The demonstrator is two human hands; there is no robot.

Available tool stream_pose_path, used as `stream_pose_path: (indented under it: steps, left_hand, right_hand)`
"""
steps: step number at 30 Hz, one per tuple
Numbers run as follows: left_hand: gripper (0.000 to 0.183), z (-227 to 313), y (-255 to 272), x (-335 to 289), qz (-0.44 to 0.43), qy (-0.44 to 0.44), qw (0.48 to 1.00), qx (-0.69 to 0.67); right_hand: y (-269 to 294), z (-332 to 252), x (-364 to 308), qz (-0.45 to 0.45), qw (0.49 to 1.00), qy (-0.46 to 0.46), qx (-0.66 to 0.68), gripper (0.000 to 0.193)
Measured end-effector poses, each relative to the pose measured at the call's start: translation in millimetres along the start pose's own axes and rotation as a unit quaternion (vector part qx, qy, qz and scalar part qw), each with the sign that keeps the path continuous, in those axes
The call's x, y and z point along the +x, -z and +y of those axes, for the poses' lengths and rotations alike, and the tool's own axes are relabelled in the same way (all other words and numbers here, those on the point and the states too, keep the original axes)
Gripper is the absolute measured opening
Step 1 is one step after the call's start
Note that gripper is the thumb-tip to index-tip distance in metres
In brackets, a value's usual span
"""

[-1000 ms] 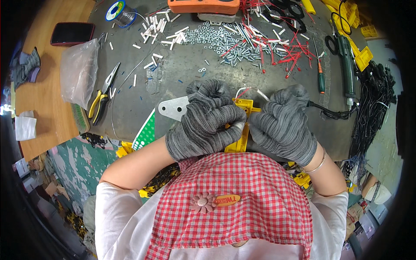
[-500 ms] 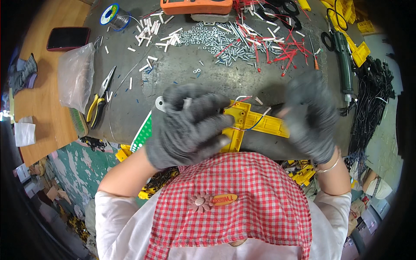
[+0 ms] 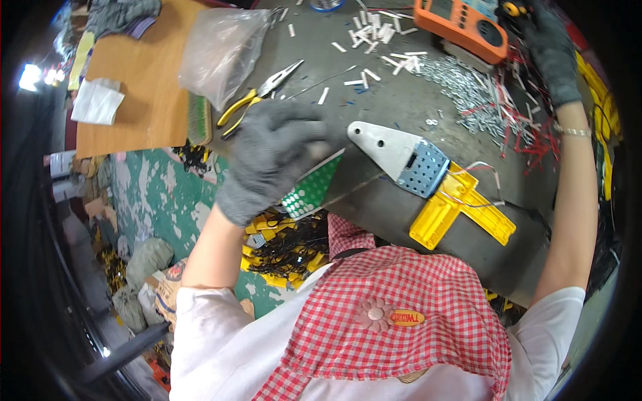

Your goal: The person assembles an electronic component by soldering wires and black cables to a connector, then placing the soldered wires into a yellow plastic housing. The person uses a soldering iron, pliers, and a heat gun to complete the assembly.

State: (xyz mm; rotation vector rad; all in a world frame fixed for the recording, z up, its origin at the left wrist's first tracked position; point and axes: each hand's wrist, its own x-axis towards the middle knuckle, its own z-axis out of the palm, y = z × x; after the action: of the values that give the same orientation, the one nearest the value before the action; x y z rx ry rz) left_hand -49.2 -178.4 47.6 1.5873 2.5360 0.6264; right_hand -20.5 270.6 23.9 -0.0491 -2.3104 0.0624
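Note:
A yellow plastic T-shaped housing (image 3: 435, 220) lies on the bench, open side up, with thin red, white and blue wires (image 3: 496, 180) coming from it. Against its upper left end sits a perforated bluish metal box (image 3: 426, 167), joined to a tapered silver plate (image 3: 382, 144) with holes. My gloved left hand (image 3: 271, 154) is above a green plate with white dots (image 3: 314, 185), next to the pliers (image 3: 251, 100). Its fingers are apart, with nothing visible in them. Far right, my gloved right hand (image 3: 552, 53) reaches beside a black-and-orange object (image 3: 513, 10); its fingers are mostly hidden.
An orange meter (image 3: 465, 27) stands at the back. Nuts and screws (image 3: 461, 90), white sleeves (image 3: 374, 30) and red-wired parts (image 3: 538, 144) are scattered around it. A plastic bag (image 3: 224, 53) and a brush (image 3: 198, 119) lie left. Yellow parts and black cables (image 3: 294, 247) are below the bench edge.
My view has swung left. My left hand has come off the assembly, uncovering the metal box and silver plate. My right hand has moved from near the yellow housing to the far right back.

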Motion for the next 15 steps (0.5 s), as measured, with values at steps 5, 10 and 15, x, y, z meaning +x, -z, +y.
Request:
stream_pose_path:
  steps: [5,10,15]
  left_hand:
    - [0.027,-38,11,-83,-0.014,0.034,0.972,0.233]
    - [0.028,-62,-1,-99,0.000,-0.019,0.963,0.268]
    - [0.019,-16,16,-49,-0.062,-0.052,0.995,-0.061]
  right_hand:
    - [1,20,-36,-0.049,0.992,-0.016,-0.113,0.048]
    - [8,35,-40,-0.127,0.984,-0.117,-0.038,0.043]
    - [40,-25,-45,-0.008,0.991,-0.050,0.125,0.048]
